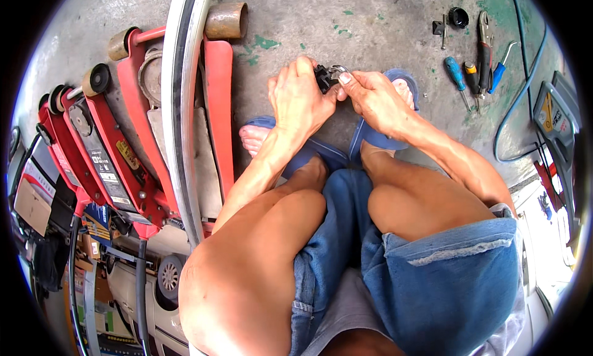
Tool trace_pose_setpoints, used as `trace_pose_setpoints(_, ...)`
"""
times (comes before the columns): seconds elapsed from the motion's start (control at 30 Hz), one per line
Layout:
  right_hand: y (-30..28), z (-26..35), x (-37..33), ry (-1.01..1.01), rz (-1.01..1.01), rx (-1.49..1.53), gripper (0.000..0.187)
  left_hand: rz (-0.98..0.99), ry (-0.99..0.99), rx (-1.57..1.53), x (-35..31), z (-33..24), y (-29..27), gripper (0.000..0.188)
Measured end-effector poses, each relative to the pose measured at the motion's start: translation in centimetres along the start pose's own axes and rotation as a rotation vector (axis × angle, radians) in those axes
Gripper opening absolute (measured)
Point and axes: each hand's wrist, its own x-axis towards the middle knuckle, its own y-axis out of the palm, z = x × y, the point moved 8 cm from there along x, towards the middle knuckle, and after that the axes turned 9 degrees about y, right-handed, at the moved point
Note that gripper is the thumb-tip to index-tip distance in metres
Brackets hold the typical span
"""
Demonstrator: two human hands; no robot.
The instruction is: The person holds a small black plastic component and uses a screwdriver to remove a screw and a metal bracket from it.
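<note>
- Left hand (301,99): its fingers are curled round the black part (323,79), which sits between the hands, above the floor. A loose hold could let it twist and drop.
- Right hand (377,102): thumb and fingers pinch the shiny metal piece (338,70) at the part's right; whether the two are joined, I cannot tell. Pressing hard with a poor pinch could slip and nick a fingertip.
- Sandals (378,137): they leave the toes bare near the hands, so a dropped piece could hit them.
- Bar (185,109): left of the left forearm; a careless elbow might knock it.
- Floor (272,16): hard concrete, likely to chip or bounce whatever falls.
- Cap (458,17): round and loose beyond the right foot; a nudge could roll it away.
- Pick (497,76): beside the pliers (485,41), hook exposed; a blind reach could prick.
- Hose (530,84): loops past the tools, where a foot might snag.
</note>
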Motion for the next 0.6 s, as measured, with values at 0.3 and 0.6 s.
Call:
trace_pose_setpoints(0.3, -1.0, 1.0, -0.1, 0.034, -0.037, 0.086, 0.047, -0.079, 0.007, -0.013, 0.3, 0.6, 0.0, 0.043)
trace_pose_setpoints(0.6, -1.5, 1.7, 0.1, 0.072, 0.018, 0.159, 0.045, -0.152, 0.043, -0.02, 0.3, 0.5, 0.3, 0.045)
